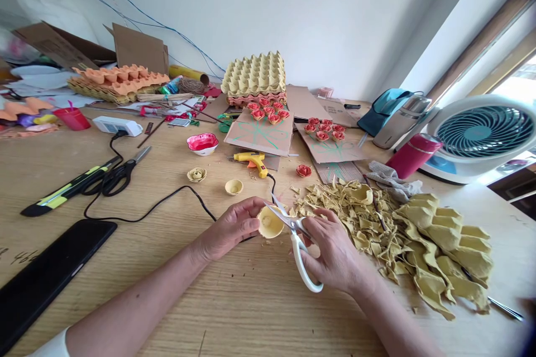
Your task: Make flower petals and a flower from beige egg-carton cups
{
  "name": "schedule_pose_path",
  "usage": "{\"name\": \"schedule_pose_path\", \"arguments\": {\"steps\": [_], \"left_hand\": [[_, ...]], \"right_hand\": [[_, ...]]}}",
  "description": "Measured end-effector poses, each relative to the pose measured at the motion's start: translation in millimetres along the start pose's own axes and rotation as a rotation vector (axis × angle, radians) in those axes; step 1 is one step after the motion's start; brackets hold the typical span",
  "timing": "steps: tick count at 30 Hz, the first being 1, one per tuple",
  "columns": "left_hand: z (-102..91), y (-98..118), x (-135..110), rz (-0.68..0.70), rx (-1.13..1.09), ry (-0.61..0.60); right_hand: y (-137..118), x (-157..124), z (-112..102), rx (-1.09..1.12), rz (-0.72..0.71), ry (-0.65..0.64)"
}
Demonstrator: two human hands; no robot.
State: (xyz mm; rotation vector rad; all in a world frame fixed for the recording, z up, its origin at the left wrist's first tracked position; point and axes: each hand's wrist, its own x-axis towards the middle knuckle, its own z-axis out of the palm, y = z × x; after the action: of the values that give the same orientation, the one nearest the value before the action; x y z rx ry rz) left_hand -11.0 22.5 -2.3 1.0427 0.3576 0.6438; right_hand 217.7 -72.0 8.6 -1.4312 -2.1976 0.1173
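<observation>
Between the fingers of my left hand [237, 226] is a yellow egg-carton cup [270, 223], its hollow facing me. My right hand [333, 254] is wrapped round white-handled scissors [307, 265]. Their blades are parted at the cup's upper right rim; whether they bite into it I cannot tell. Beyond my left hand a second small cup [233, 186] sits on the table, beside a pale carton rose [196, 174]. A yellow glue gun [251, 162] lies farther back, near a single red rose [304, 170]. Yellow carton scraps [368, 223] are heaped right of my right hand.
A torn egg carton [448, 228] lies at the right, before a fan [481, 134] and a red bottle [414, 155]. Red roses stand on cardboard [263, 136] at the back. Black scissors [119, 175], a utility knife [69, 189] and a black phone [54, 279] lie left.
</observation>
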Motion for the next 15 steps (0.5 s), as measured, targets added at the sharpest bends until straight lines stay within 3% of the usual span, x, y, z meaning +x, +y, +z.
{"name": "schedule_pose_path", "arguments": {"steps": [10,15], "left_hand": [[-5.9,1.9,0.6,-0.007,-0.082,0.084],[2.2,1.2,2.5,0.132,0.073,0.072]], "right_hand": [[-1.1,-1.4,2.0,0.051,-0.015,0.033],[0.8,-0.7,5.0,0.028,0.039,0.070]]}}
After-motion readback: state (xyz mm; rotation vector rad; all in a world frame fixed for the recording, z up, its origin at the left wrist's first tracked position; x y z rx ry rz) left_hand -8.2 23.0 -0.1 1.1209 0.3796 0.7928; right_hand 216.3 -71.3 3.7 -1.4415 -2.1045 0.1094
